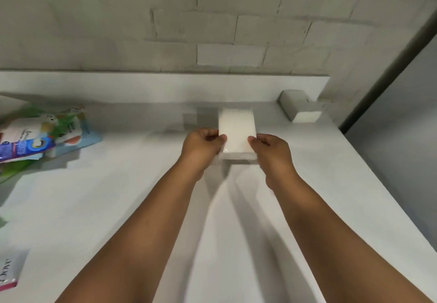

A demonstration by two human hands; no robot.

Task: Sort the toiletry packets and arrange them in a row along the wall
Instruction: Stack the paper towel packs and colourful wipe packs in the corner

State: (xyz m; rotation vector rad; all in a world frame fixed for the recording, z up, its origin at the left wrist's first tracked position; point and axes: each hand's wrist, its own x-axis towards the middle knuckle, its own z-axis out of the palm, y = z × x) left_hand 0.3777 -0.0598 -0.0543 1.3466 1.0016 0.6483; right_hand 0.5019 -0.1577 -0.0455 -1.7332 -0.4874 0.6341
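She seemed to be in the middle of placing one packet: the left hand [201, 145] and right hand [269, 151] each pinched a near corner of a plain white packet [237, 127], glossy and unprinted, held just above the white counter [118, 208] near the ledge [165, 87]. Next, I judged, it needed setting down against the wall, beside the white packet [300, 109] already in the corner.

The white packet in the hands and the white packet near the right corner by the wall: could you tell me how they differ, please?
The held white packet is pinched at its near corners by the left hand and right hand; the corner packet lies untouched. The held one is squared to the wall; the corner one sits skewed. Both are plain white and block-shaped.
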